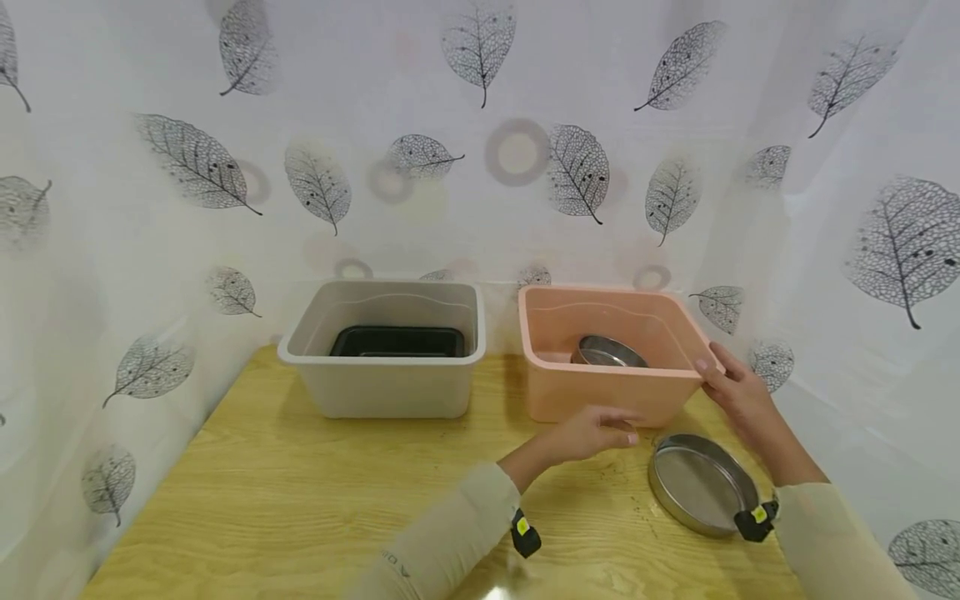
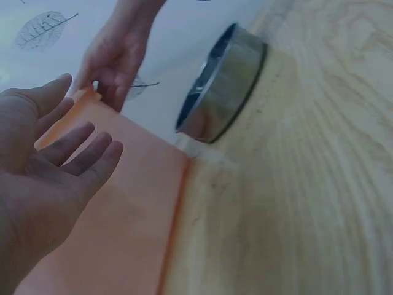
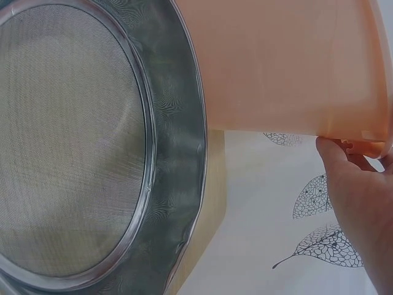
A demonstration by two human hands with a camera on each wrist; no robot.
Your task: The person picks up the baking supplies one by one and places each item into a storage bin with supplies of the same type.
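Observation:
At the right front corner of the pink plastic bin (image 1: 592, 393), my right hand (image 1: 750, 412) grips the rim, thumb on the near side and fingers around the handle edge. My left hand (image 1: 583, 435) hovers before the bin's front wall, fingers loosely bent and holding nothing; in the left wrist view its palm shows beside the pink wall. A round metal sieve (image 1: 701, 485) lies on the table below my right hand. Its fine mesh (image 3: 67, 141) fills the left of the right wrist view. Inside the bin rests another round metal piece (image 1: 609, 352), its lower part hidden by the front wall.
A light grey bin (image 1: 393, 392) stands left of the pink one, with a black rectangular container (image 1: 397, 342) inside. Both bins sit at the back of the wooden table (image 1: 300, 500). Behind hangs a white curtain (image 1: 450, 242) with leaf prints.

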